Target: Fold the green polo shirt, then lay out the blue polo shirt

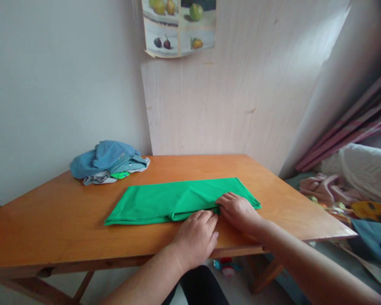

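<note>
A folded green cloth (165, 199) lies flat across the middle of the wooden table (51, 224). My left hand (195, 239) rests at the cloth's near edge with its fingers curled onto the fold. My right hand (238, 209) sits just to the right of it, fingers bent and pinching the same near edge of the green cloth. The two hands almost touch.
A pile of folded clothes with a blue garment on top (109, 161) sits at the table's back left. A light wooden board (216, 106) leans on the wall behind. Bedding and bags (352, 190) crowd the right side, past the table's edge.
</note>
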Tool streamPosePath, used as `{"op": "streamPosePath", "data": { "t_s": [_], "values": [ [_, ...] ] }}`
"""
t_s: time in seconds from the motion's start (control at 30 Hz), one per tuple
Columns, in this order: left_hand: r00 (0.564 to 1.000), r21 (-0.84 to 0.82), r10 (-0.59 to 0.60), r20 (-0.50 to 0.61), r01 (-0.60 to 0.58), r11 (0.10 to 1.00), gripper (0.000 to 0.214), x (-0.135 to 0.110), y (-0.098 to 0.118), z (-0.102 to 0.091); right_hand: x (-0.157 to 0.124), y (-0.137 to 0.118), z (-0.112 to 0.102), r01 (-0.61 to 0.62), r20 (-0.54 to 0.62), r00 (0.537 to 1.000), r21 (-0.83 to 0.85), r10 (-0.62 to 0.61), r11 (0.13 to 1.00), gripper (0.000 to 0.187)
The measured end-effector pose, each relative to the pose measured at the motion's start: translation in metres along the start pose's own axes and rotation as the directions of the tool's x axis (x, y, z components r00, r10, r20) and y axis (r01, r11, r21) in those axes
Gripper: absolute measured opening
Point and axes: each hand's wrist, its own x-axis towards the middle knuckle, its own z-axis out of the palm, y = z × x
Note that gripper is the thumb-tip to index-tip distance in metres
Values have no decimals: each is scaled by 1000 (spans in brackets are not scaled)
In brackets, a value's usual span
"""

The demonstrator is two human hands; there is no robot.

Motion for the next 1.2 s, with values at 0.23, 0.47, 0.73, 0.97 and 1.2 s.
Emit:
{"op": "streamPosePath", "data": {
  "t_s": [0.23,0.47,0.73,0.97,1.2],
  "values": [
    [999,17,-25,32,24,1000,49,-2,-5,3,-3,6,-6,50,-125,991,61,-42,997,21],
    [990,3,-64,128,64,998,50,-2,-3,-3,-18,0,-10,112,-53,992,5,-112,994,24],
    [991,5,-63,120,63,998,50,-3,-3,-4,-20,-1,-5,89,-82,993,77,-83,993,25],
    [989,-12,-77,124,79,997,48,-2,-3,-5,-15,-7,-18,90,39,995,70,-93,993,20],
    [1000,-171,-5,30,10,985,33,-4,-7,-14,3,-19,-30,103,150,985,-103,-87,989,17]
  ]
}}
